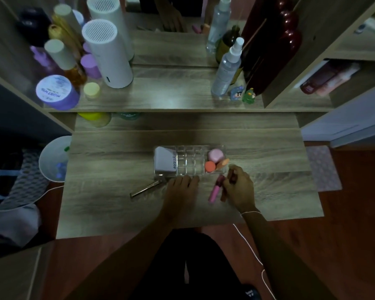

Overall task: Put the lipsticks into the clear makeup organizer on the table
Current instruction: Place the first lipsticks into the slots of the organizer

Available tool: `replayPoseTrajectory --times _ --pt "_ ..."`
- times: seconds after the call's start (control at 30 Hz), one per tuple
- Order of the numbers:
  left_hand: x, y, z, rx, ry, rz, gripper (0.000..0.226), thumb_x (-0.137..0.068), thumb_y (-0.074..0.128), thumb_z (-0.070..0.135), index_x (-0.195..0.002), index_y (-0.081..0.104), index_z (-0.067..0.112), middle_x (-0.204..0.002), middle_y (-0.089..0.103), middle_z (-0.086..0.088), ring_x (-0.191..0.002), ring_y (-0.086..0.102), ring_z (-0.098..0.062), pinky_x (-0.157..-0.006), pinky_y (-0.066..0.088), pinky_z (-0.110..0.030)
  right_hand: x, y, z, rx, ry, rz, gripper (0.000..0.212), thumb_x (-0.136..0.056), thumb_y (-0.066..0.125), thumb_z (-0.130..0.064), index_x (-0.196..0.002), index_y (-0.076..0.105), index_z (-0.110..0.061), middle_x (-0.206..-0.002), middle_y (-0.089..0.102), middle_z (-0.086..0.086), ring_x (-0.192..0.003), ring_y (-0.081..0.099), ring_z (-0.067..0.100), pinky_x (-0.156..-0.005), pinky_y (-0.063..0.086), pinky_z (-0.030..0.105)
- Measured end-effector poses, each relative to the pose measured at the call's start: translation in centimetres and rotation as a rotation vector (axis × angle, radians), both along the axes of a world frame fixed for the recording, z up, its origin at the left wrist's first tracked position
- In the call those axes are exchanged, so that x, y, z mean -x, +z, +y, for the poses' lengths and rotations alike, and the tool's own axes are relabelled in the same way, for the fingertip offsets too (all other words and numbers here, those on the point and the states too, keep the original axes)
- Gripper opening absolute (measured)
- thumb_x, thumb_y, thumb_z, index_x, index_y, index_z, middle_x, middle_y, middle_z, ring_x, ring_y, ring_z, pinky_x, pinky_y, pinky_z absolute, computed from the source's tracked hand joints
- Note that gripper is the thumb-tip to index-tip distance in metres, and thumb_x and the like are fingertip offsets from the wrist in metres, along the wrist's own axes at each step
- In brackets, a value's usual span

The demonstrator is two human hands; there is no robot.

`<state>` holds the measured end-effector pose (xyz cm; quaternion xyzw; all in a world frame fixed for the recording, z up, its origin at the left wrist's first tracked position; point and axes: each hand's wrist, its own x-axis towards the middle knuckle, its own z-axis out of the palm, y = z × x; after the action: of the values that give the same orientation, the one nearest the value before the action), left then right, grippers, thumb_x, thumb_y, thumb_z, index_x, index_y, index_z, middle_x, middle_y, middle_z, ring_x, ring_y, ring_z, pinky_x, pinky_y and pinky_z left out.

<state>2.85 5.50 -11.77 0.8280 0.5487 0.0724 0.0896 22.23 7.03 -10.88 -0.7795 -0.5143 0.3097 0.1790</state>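
On the dim wood-grain surface [117, 161], the left hand [182, 189] lies flat, seemingly steadying the clear plastic organizer [189, 161]; the right hand [239, 187] grips a pink lipstick tube [215, 190], likely for slotting in.

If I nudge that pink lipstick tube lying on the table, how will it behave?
The pink lipstick tube looks round and lies flat on the table, so it would probably roll sideways. It seems slim and rigid, likely light. Its smooth surface may slip.

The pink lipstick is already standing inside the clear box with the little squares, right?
Not quite. The head view shows the pink lipstick lying on the table, just outside the clear organizer, by the fingers of the right hand. The little square slots look empty.
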Motion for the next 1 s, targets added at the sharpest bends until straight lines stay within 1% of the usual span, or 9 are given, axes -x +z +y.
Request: replayPoseTrajectory --times 0.1,0.2,0.33,0.47,0.57,0.67,0.73,0.8,1.0 --pt "-0.2 0.7 0.0 -0.038 0.001 -0.061 0.031 -0.081 0.056 0.025 -0.110 0.062 0.015 -0.082 0.066 -0.007 -0.072 0.062 -0.026 -0.062 0.051 -0.033 -0.5 1.1 0.4 -0.016 -0.020 0.031 0.042 -0.084 0.066 -0.012 -0.125 0.056 -0.010 -0.112 0.066 0.013 -0.103 0.061 0.029 -0.093 0.050 0.045" --pt "-0.3 1.9 0.3 -0.024 0.006 -0.201 0.034 -0.085 0.052 0.021 -0.118 0.058 0.013 -0.083 0.065 -0.009 -0.073 0.060 -0.026 -0.063 0.052 -0.036 -1.1 3.0 1.1 -0.095 -0.051 0.039 0.042 -0.083 0.066 -0.011 -0.124 0.057 -0.012 -0.107 0.067 0.013 -0.097 0.063 0.029 -0.088 0.051 0.044" --pt "0.0 4.3 2.3 -0.033 0.096 -0.403 0.034 -0.080 0.067 0.010 -0.114 0.061 0.011 -0.082 0.064 -0.013 -0.068 0.060 -0.027 -0.056 0.051 -0.036 -1.7 6.7 2.1 -0.228 -0.118 0.108 0.042 -0.081 0.066 -0.004 -0.119 0.058 -0.019 -0.097 0.066 0.005 -0.084 0.064 0.019 -0.078 0.053 0.032" --pt "1.2 6.7 4.8 -0.149 0.165 -0.537 0.032 -0.087 0.057 0.015 -0.119 0.053 0.014 -0.089 0.066 -0.014 -0.076 0.061 -0.023 -0.066 0.049 -0.029 -0.3 10.0 3.9 -0.342 -0.085 0.215 0.045 -0.081 0.069 -0.006 -0.119 0.055 -0.025 -0.092 0.067 -0.005 -0.082 0.065 0.003 -0.075 0.053 0.018" --pt "2.0 8.1 6.5 -0.071 0.283 -0.652 0.036 -0.091 0.055 0.017 -0.126 0.050 0.012 -0.102 0.065 -0.011 -0.091 0.061 -0.020 -0.079 0.048 -0.034 1.9 10.8 5.5 -0.379 0.032 0.247 0.047 -0.083 0.071 -0.010 -0.122 0.052 -0.026 -0.088 0.068 -0.010 -0.079 0.065 -0.006 -0.072 0.051 0.010" --pt "2.6 8.4 7.6 -0.065 0.355 -0.687 0.027 -0.088 0.062 0.008 -0.115 0.059 0.005 -0.103 0.066 -0.015 -0.094 0.062 -0.026 -0.083 0.051 -0.037 4.2 10.2 7.0 -0.352 0.120 0.222 0.048 -0.082 0.072 -0.015 -0.124 0.054 -0.026 -0.088 0.063 -0.022 -0.077 0.058 -0.021 -0.070 0.044 -0.002" --pt "2.8 8.4 7.9 -0.063 0.362 -0.666 0.024 -0.087 0.063 0.007 -0.110 0.061 0.003 -0.102 0.066 -0.016 -0.093 0.062 -0.028 -0.081 0.047 -0.032 5.2 9.5 7.7 -0.347 0.177 0.195 0.040 -0.082 0.073 -0.014 -0.119 0.059 -0.023 -0.089 0.063 -0.018 -0.075 0.055 -0.024 -0.071 0.040 -0.006" --pt "3.0 8.1 7.8 -0.046 0.359 -0.665 0.024 -0.086 0.064 0.007 -0.110 0.061 0.005 -0.103 0.065 -0.015 -0.094 0.061 -0.025 -0.080 0.043 -0.026 5.8 8.7 8.2 -0.346 0.215 0.194 0.034 -0.081 0.073 -0.012 -0.113 0.064 -0.021 -0.090 0.066 -0.014 -0.075 0.058 -0.021 -0.073 0.044 -0.001" --pt "3.2 7.0 8.1 0.017 0.397 -0.698 0.023 -0.088 0.063 0.013 -0.111 0.059 0.011 -0.104 0.063 -0.009 -0.095 0.057 -0.017 -0.082 0.044 -0.023 6.6 6.8 9.4 -0.277 0.287 0.162 0.026 -0.081 0.073 -0.014 -0.106 0.065 -0.016 -0.098 0.072 0.003 -0.086 0.068 0.011 -0.083 0.056 0.029"
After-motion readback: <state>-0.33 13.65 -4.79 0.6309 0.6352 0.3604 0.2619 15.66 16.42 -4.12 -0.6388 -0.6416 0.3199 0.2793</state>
